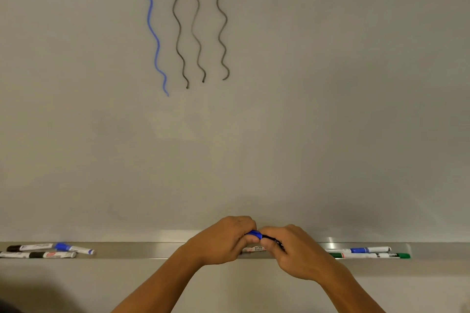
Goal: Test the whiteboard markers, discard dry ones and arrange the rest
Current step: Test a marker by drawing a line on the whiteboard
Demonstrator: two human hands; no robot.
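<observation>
Both hands' fingers curled (knuckles up) around seemingly one blue marker [255, 234].

Both hands are meeting in one grip [256, 236] just above the tray [152, 249]. Left of the grip, a long bare run of tray is lying open before three markers [48, 250] are crowding its far end. Right of the grip, two markers [368, 253] are blocking the tray sooner. Under the grip, one marker [254, 249] is lying.

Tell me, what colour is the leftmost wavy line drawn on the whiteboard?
Blue; the leftmost wavy line shows clearly in the head view.
</observation>
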